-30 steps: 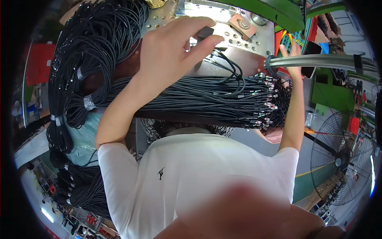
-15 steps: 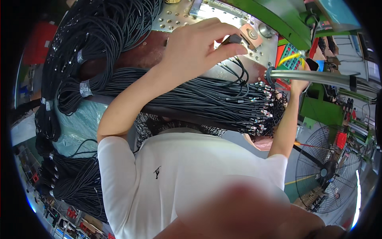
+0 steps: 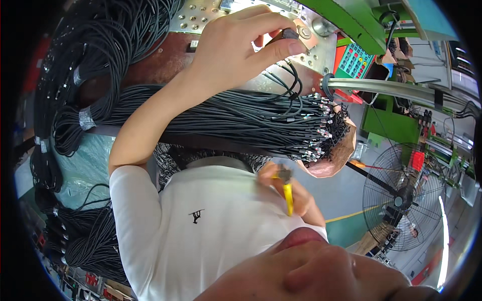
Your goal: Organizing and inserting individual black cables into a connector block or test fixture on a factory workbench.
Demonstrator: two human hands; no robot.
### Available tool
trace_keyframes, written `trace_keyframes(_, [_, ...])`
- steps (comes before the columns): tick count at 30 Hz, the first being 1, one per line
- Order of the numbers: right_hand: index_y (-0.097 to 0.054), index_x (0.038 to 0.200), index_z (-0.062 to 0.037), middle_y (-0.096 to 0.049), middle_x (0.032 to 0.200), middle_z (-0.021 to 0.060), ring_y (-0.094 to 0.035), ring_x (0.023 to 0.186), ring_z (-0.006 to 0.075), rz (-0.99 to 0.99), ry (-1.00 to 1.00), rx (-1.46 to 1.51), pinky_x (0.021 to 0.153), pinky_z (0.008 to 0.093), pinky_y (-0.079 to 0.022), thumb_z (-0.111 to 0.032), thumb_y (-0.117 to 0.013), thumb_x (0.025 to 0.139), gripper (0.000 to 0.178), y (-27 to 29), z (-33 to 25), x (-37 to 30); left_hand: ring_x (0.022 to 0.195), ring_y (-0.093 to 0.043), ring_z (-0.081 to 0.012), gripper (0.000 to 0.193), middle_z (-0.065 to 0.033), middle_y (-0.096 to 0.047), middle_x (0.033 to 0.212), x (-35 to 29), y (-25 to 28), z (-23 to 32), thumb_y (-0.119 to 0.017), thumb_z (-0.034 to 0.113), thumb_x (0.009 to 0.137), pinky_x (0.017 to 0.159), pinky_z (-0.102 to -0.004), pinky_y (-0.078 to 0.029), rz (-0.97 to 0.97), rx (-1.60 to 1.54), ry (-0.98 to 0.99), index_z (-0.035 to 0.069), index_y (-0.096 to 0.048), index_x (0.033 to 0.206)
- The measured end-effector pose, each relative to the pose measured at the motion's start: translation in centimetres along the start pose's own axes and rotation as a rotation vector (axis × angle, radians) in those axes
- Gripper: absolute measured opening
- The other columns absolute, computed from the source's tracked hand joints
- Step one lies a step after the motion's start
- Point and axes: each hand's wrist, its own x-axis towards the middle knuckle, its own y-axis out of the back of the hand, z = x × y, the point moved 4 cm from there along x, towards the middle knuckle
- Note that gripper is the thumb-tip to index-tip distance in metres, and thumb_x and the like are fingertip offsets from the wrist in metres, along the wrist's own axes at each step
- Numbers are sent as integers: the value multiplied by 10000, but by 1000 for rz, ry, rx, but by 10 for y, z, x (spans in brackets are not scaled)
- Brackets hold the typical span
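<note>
L hand [image 3: 236, 47] is pinching dark block [image 3: 289, 34] by perforated plate [image 3: 193, 21], grip nearly closed, prob. steadying it. R hand [image 3: 297, 196], blurred, is gripping yellow-handled tool [image 3: 288, 199] near shirt [image 3: 216, 210]. Cables [image 3: 236, 120] are lying bundled along bench [image 3: 153, 65], prob. for easy reach.

The brown table [image 3: 165, 62] carries a long bundle of black cables [image 3: 236, 118] along its near edge, connector ends to the right. Coiled black cables [image 3: 118, 37] lie heaped at left, seemingly spilling over the dim side. Farther back, a metal plate [image 3: 201, 15] with holes lies flat.
</note>
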Motion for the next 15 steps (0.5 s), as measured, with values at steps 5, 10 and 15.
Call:
trace_keyframes(5, [-328, 1395, 40, -514, 1099, 145, -506, 971, 255, 304, 405, -675, 910, 377, -394, -305, -702, 823, 766, 31, -61, 35, 620, -547, -93, 258, -15, -663, 816, -1, -4, 1, -693, 296, 865, 553, -233, -441, -29, -13, 33, 56, -681, 960])
trace_keyframes(10, [-568, 1282, -64, -584, 962, 93, -564, 841, 247, 614, 496, -1722, 804, 346, -435, -112, -710, 759, 544, 53, -147, 81, 600, -574, -116, 287, -46, -659, 777, -2, 1, 0, -694, 318, 857, 559, -242, -463, 8, -7, 17, 65, -684, 992])
trace_keyframes(15, [-653, 1197, -148, -583, 929, 32, -565, 841, 221, 540, 438, -2009, 748, 369, -431, -131, -753, 656, 551, 53, -155, 92, 604, -628, -146, 300, -72, -666, 758, -1, -1, 0, -679, 349, 859, 557, -261, -474, 25, 41, 3, 82, -695, 997])
